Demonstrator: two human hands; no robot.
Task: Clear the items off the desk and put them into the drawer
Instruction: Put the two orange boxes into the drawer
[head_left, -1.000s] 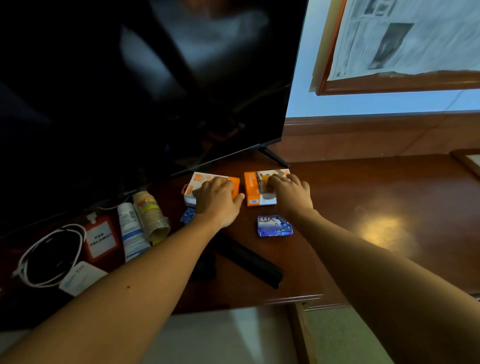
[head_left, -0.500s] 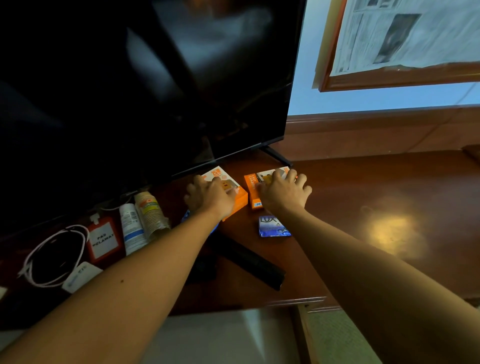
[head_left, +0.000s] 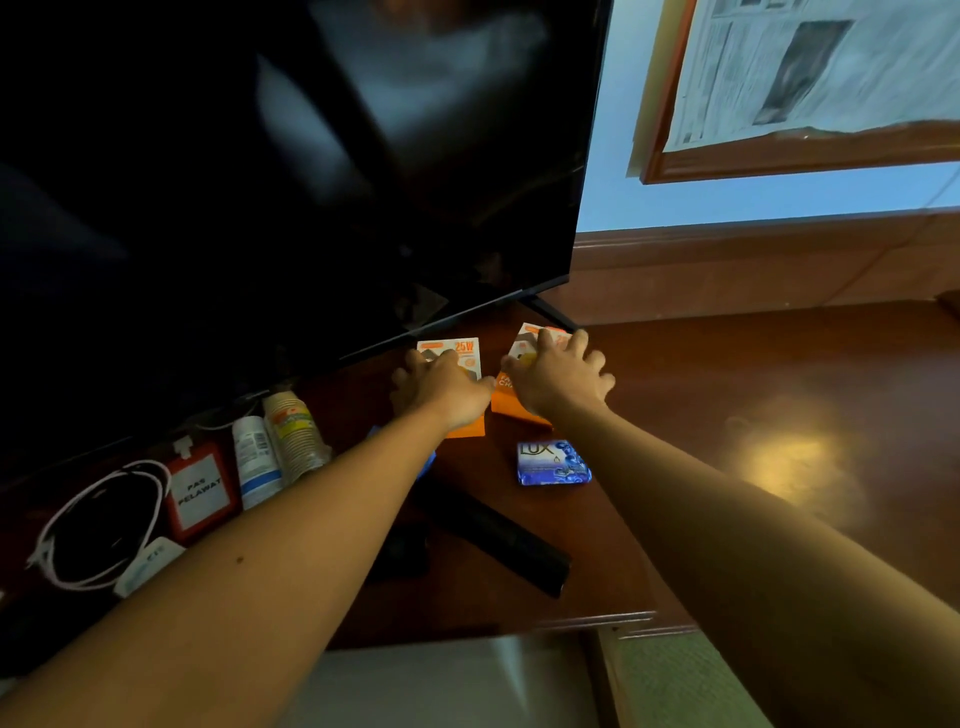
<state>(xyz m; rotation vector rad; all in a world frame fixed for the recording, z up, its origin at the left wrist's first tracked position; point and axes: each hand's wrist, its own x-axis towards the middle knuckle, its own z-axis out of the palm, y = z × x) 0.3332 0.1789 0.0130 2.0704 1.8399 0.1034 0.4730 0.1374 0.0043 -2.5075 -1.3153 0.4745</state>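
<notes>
The left hand (head_left: 441, 389) grips one orange-and-white charger box (head_left: 457, 358), fingers curled over it; just beside it, the right hand (head_left: 558, 379) grips a second orange box (head_left: 511, 397). Both boxes sit tilted on the dark wooden desk (head_left: 727, 374), close under the television (head_left: 291, 171). Nearer the person than the right hand lies a blue soap packet (head_left: 553, 462). Left of the left hand lie a white tube (head_left: 254, 460), a cup stack (head_left: 293, 431), a red tag (head_left: 200, 491) and a coiled white cable (head_left: 98, 525). Bare glossy desk spreads right of the right hand. A black bar (head_left: 498, 540) lies near the front edge. No drawer can be made out.
</notes>
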